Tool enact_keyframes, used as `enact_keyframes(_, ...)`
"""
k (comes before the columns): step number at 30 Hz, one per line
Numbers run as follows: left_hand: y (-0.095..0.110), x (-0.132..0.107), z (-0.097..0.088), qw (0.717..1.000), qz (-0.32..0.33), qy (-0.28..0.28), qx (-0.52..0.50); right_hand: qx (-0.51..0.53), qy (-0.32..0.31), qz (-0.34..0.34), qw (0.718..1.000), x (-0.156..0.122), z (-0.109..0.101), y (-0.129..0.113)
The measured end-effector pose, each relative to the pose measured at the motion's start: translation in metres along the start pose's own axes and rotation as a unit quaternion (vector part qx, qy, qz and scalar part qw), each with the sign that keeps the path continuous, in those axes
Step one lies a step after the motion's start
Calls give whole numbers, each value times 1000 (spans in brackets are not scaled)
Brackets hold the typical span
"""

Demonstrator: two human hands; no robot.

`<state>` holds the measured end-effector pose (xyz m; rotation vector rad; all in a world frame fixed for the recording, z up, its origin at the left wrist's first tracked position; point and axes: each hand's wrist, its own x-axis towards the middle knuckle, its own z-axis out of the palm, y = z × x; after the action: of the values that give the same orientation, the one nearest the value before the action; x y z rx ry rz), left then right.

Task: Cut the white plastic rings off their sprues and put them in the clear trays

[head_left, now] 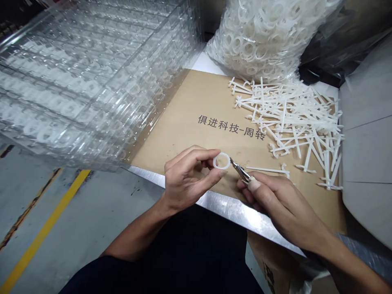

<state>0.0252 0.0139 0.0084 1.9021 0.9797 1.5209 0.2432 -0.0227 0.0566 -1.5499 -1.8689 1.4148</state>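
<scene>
We pinch white plastic ring (221, 161) between left hand's (190, 179) thumb and fingertips; right hand (275, 200) wraps closed round small cutters (239, 169), tips at ring's rim. Cardboard sheet (196, 110) beneath; steel table edge (220, 200) under wrists; plastic sprues (294, 122) heaped right.
</scene>
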Motion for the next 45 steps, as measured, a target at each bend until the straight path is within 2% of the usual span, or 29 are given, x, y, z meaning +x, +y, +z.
enact_keyframes(39,-6,-4,0,1000,0,-5,-20,0,2,-9,1000,-1,0,5)
enact_keyframes(42,-5,-5,2,999,-27,-5,-44,15,-3,-3,1000,-4,-1,8)
enact_keyframes(45,1,-3,-3,991,-96,-10,-97,43,-2,15,999,-5,1,15)
